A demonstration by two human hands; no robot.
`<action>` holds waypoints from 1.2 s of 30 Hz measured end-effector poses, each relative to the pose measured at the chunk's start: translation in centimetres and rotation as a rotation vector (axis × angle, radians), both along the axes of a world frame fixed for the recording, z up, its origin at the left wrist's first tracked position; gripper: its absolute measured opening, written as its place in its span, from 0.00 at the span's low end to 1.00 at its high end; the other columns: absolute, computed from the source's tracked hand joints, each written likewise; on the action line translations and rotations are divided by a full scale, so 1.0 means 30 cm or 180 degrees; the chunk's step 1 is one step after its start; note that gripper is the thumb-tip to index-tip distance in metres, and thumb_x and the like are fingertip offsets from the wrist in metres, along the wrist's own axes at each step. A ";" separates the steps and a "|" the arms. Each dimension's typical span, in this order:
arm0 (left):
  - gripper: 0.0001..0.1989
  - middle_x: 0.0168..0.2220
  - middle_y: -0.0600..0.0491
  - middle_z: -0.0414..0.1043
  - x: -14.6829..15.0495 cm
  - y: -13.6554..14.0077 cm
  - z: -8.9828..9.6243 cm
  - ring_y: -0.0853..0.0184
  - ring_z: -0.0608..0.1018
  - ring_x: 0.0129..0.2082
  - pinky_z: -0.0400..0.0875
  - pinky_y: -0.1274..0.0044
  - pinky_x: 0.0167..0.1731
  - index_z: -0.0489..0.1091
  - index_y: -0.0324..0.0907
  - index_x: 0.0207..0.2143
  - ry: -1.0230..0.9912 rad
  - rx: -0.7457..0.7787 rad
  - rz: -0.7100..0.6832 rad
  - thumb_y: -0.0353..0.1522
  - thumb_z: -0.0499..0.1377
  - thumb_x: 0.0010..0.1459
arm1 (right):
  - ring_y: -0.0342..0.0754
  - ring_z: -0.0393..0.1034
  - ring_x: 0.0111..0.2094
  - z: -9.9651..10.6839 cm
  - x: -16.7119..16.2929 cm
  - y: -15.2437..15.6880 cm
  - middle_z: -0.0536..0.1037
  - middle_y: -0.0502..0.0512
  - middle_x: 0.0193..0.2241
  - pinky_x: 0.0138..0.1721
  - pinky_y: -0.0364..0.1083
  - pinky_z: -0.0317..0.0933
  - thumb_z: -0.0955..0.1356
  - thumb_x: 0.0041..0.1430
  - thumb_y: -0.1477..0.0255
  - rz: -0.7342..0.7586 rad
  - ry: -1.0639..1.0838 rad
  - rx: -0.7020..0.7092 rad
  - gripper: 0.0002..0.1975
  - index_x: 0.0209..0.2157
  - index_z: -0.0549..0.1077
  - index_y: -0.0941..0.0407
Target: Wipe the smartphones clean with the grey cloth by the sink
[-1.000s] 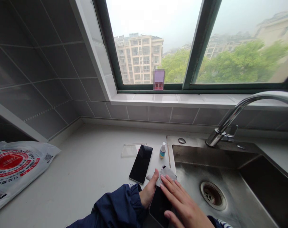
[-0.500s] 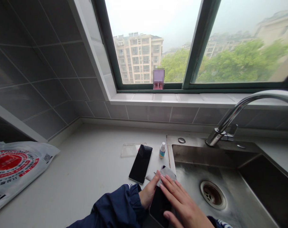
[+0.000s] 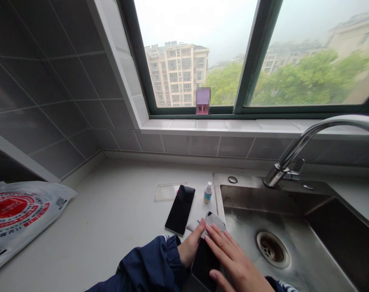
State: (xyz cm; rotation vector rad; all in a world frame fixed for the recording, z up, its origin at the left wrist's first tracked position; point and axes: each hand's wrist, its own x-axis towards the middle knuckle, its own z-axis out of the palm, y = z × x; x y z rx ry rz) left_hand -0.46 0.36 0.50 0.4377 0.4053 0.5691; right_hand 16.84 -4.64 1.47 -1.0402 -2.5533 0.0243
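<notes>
Two phones are out on the counter point(image 3: 111, 219). At its left edge lies a printed plastic bag point(image 3: 17, 213). Further right a clear case point(image 3: 168, 191), a spare dark phone point(image 3: 180, 209) and a small dropper bottle point(image 3: 207, 192) sit just beside the sink point(image 3: 282, 227), probably kept within reach. At the counter's front edge, the left hand point(image 3: 189, 247) grips a second phone point(image 3: 204, 261) to steady it, while the right hand point(image 3: 236, 263), fingers together and flat, presses a grey cloth point(image 3: 213, 221) onto its screen.
</notes>
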 end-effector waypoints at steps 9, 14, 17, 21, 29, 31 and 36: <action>0.33 0.46 0.40 0.75 -0.001 0.004 0.004 0.61 0.68 0.58 0.46 0.70 0.64 0.68 0.28 0.52 0.0064 0.0155 0.0015 0.49 0.44 0.63 | 0.56 0.46 0.66 -0.003 0.005 -0.010 0.49 0.60 0.66 0.62 0.54 0.50 0.64 0.63 0.68 0.0005 0.0126 -0.0097 0.33 0.66 0.51 0.60; 0.33 0.45 0.41 0.76 0.003 0.002 0.015 0.61 0.68 0.58 0.46 0.70 0.64 0.69 0.29 0.51 0.0067 0.0139 0.0017 0.48 0.43 0.64 | 0.57 0.47 0.65 0.004 0.004 -0.003 0.49 0.60 0.66 0.61 0.55 0.52 0.63 0.64 0.68 0.0004 0.0074 -0.0118 0.32 0.66 0.51 0.60; 0.33 0.45 0.41 0.76 0.002 0.003 0.016 0.61 0.69 0.58 0.46 0.69 0.64 0.69 0.29 0.51 0.0081 0.0148 0.0019 0.48 0.43 0.64 | 0.57 0.47 0.65 0.007 0.003 -0.002 0.49 0.60 0.66 0.61 0.55 0.51 0.64 0.64 0.68 0.0005 0.0110 -0.0104 0.32 0.66 0.51 0.60; 0.32 0.46 0.41 0.76 0.000 0.004 0.008 0.60 0.69 0.58 0.46 0.69 0.64 0.69 0.29 0.51 0.0142 0.0168 0.0077 0.48 0.44 0.64 | 0.56 0.47 0.65 0.004 0.003 -0.004 0.50 0.60 0.66 0.62 0.54 0.49 0.64 0.63 0.69 -0.0003 0.0199 -0.0137 0.33 0.66 0.52 0.60; 0.33 0.46 0.40 0.75 0.000 -0.001 0.000 0.59 0.69 0.57 0.47 0.67 0.64 0.69 0.29 0.51 0.0192 0.0108 0.0053 0.49 0.45 0.63 | 0.57 0.47 0.65 -0.005 0.002 -0.004 0.49 0.60 0.66 0.61 0.55 0.51 0.64 0.64 0.68 -0.0013 0.0128 -0.0130 0.32 0.66 0.51 0.60; 0.32 0.46 0.40 0.75 0.001 0.000 0.002 0.59 0.69 0.57 0.47 0.68 0.64 0.69 0.29 0.50 0.0207 0.0129 0.0052 0.49 0.46 0.63 | 0.57 0.47 0.65 -0.004 0.000 -0.001 0.49 0.60 0.66 0.62 0.54 0.51 0.64 0.64 0.69 -0.0016 0.0163 -0.0140 0.32 0.66 0.51 0.60; 0.31 0.45 0.42 0.76 0.001 0.003 0.000 0.60 0.69 0.58 0.47 0.69 0.64 0.70 0.30 0.50 0.0195 0.0170 0.0079 0.48 0.46 0.63 | 0.56 0.47 0.65 -0.005 0.001 0.002 0.50 0.59 0.66 0.62 0.54 0.50 0.64 0.63 0.68 0.0023 0.0267 -0.0198 0.33 0.66 0.52 0.60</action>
